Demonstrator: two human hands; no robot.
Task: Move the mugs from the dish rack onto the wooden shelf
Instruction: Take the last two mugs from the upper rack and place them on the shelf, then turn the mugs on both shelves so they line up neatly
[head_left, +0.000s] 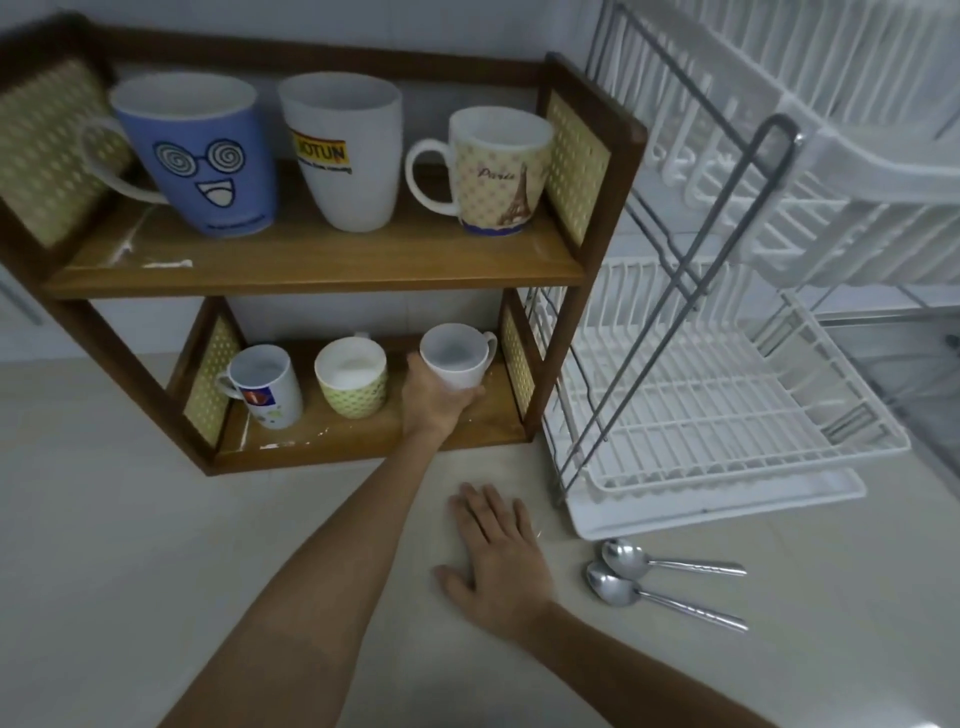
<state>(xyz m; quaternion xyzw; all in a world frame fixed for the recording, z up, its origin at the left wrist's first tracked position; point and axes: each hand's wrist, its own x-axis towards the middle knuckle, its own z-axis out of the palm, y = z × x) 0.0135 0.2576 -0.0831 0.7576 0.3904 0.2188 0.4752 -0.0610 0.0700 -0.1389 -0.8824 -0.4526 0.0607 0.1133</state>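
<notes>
On the lower board of the wooden shelf (363, 270), at its right end, the left hand (434, 402) wraps curled fingers around the base of a white mug (454, 358); right hand (498, 556) flat on the counter (130, 519), fingers slightly spread

Dim, flat, greyish indoor light with soft, faint shadows under the wooden shelf (311, 270). Wide-angle bending tilts the shelf and the dish rack (727, 415) near the edges. Slightly soft overall; the 2 spoons (623, 571) show small glints.
</notes>
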